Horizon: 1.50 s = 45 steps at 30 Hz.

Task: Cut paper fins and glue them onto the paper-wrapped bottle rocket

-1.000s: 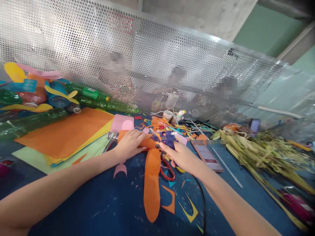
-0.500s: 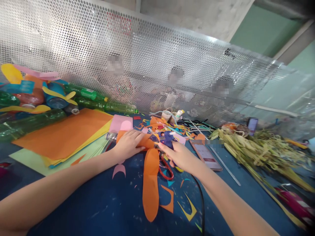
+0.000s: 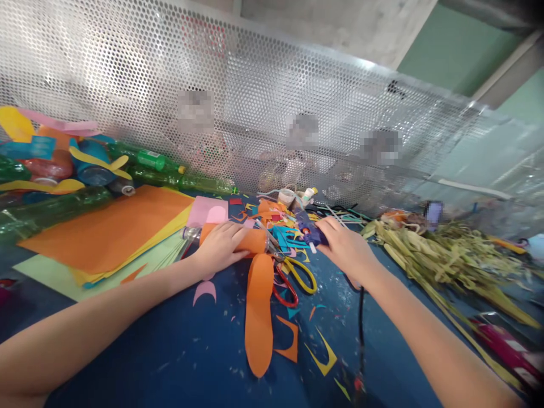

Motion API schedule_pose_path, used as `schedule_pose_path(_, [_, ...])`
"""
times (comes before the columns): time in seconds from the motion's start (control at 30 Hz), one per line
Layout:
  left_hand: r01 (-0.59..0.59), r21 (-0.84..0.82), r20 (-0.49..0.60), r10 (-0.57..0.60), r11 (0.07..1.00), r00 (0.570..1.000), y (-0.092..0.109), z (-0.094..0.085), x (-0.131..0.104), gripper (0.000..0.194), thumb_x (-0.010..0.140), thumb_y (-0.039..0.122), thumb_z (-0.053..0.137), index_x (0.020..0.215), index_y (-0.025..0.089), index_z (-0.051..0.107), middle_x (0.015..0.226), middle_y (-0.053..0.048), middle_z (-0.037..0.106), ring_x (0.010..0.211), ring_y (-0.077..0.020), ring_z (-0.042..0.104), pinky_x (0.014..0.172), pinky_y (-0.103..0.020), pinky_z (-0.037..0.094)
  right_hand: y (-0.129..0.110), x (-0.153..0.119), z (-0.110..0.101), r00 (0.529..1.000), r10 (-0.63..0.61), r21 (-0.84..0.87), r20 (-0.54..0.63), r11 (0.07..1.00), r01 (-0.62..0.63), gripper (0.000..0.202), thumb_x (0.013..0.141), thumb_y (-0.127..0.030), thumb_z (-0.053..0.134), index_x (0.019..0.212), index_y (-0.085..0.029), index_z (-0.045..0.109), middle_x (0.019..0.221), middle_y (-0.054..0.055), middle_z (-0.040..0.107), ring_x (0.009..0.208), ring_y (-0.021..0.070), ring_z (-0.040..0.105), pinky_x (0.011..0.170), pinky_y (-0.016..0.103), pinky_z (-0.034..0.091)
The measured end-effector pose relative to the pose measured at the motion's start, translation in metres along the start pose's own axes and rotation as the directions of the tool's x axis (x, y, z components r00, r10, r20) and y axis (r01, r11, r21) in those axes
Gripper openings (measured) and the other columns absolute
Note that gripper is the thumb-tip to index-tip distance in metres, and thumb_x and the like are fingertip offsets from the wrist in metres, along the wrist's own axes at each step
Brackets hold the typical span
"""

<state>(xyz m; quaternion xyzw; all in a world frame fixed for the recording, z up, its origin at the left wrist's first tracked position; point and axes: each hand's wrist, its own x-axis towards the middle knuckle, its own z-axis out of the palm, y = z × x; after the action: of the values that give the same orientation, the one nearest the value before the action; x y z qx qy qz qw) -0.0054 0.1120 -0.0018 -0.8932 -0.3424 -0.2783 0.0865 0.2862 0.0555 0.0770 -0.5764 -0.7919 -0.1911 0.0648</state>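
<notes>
Nearest: dark blue table (image 3: pixel 178 362), long round-ended orange paper strip (image 3: pixel 259 334) lying on it, upper end at the bottle's near side. Right of it, orange paper offcut (image 3: pixel 289 340), curved yellow paper offcut (image 3: pixel 325 354); black cable (image 3: pixel 361 334) runs down from under the right wrist.

Next out: steel scissors with red and yellow handles (image 3: pixel 304 275), beside the bottle's right end. Clear plastic bottle wrapped in orange paper (image 3: pixel 257 242) lies on its side, neck left. Left hand (image 3: pixel 223 243) on it, fingers curled over the top, thumb on near side, holding it. Right hand (image 3: pixel 340 246): fingers narrow around the handle side of the dark blue glue gun (image 3: pixel 306 228); firmness of grip can't be told.

Change: gun was up against the bottle's right end; now moved right, apart from it, turned so its white stick end faces the wearer. Blue paper scraps (image 3: pixel 284 238) and yellow scissor handle now show better; phone mostly covered. Likely meaning: gluing at that end paused, bottle steadied by left alone.

Farther: orange paper sheet (image 3: pixel 123 226) on a stack, left; dry husks (image 3: pixel 442 266), right; perforated metal screen (image 3: pixel 263 96) behind, people beyond.
</notes>
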Motion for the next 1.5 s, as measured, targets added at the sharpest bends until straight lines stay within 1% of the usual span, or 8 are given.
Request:
schedule_pose_path(0.37, [-0.011,0.005,-0.003,0.011,1.0,1.0,-0.001,0.001,-0.001,0.047,0.081,0.043,0.056,0.118,0.016,0.046,0.113,-0.012,0.058,0.107,-0.0285,0.051,0.094,-0.044,0.039,0.017,-0.012,0.076,0.982,0.015,0.238,0.188,0.969,-0.061,0.036,0.076,-0.02,0.06,0.111,-0.015,0.055,0.114,0.013,0.052,0.103,0.0232,0.057,0.086,0.035,0.046])
schedule_pose_path(0.53, [-0.009,0.003,-0.006,0.009,1.0,1.0,-0.001,0.0,-0.001,0.046,0.082,0.043,0.056,0.118,0.016,0.047,0.112,-0.012,0.058,0.107,-0.0282,0.051,0.094,-0.044,0.039,0.012,-0.007,0.047,0.973,-0.006,0.287,0.232,0.956,-0.062,0.04,0.07,-0.02,0.065,0.109,-0.013,0.058,0.114,0.014,0.054,0.107,0.0261,0.053,0.092,0.039,0.041])
schedule_pose_path(0.6, [-0.012,0.002,-0.007,0.012,1.0,1.0,0.0,0.0,-0.001,0.045,0.082,0.043,0.056,0.117,0.016,0.047,0.112,-0.012,0.058,0.107,-0.0283,0.051,0.093,-0.044,0.039,-0.007,-0.008,0.027,0.977,0.012,0.371,0.212,0.924,-0.092,0.032,0.078,-0.031,0.06,0.107,-0.017,0.058,0.109,0.011,0.057,0.098,0.0235,0.056,0.087,0.039,0.043])
schedule_pose_path(0.7, [-0.011,0.004,-0.003,0.011,1.0,1.0,0.0,0.0,-0.001,0.045,0.081,0.041,0.057,0.116,0.015,0.048,0.112,-0.012,0.058,0.107,-0.0286,0.05,0.094,-0.043,0.039,-0.052,-0.014,0.004,0.933,-0.187,0.624,0.307,0.78,-0.049,0.03,0.078,-0.043,0.062,0.098,-0.022,0.06,0.097,0.004,0.061,0.087,0.0195,0.058,0.077,0.032,0.046])
schedule_pose_path(0.93, [-0.012,0.017,0.004,0.012,1.0,1.0,0.001,-0.001,0.0,0.044,0.083,0.043,0.054,0.115,0.014,0.049,0.113,-0.012,0.057,0.107,-0.0275,0.05,0.094,-0.04,0.039,-0.112,-0.033,0.023,0.972,-0.159,0.695,0.175,0.719,-0.008,0.016,0.07,-0.019,0.073,0.083,-0.019,0.065,0.088,0.005,0.063,0.09,0.0217,0.055,0.083,0.034,0.042])
schedule_pose_path(1.1, [0.003,0.004,0.007,-0.003,1.0,1.0,0.001,-0.002,0.0,0.043,0.083,0.044,0.054,0.114,0.014,0.049,0.114,-0.013,0.057,0.107,-0.0276,0.05,0.093,-0.041,0.04,-0.11,-0.038,0.018,0.965,-0.204,0.768,0.166,0.64,0.003,0.011,0.076,-0.01,0.063,0.078,-0.021,0.064,0.083,0.001,0.064,0.084,0.0176,0.058,0.08,0.031,0.043])
schedule_pose_path(1.3, [-0.006,-0.024,0.013,0.007,1.0,1.0,0.001,-0.002,0.0,0.043,0.083,0.042,0.055,0.115,0.013,0.048,0.113,-0.014,0.057,0.107,-0.0282,0.05,0.093,-0.042,0.04,-0.081,-0.021,-0.037,0.988,-0.145,0.831,0.057,0.555,0.034,0.003,0.083,-0.026,0.057,0.083,-0.025,0.06,0.091,0.002,0.063,0.088,0.0185,0.059,0.082,0.034,0.046])
schedule_pose_path(1.5, [-0.013,-0.06,-0.004,0.012,0.998,1.0,0.0,-0.001,0.0,0.042,0.084,0.041,0.053,0.117,0.016,0.046,0.111,-0.012,0.058,0.107,-0.0277,0.05,0.092,-0.044,0.04,-0.06,0.019,-0.045,0.954,0.048,0.622,-0.297,0.768,0.155,0.005,0.084,-0.028,0.056,0.085,-0.025,0.06,0.094,0.004,0.063,0.096,0.0228,0.058,0.089,0.041,0.043])
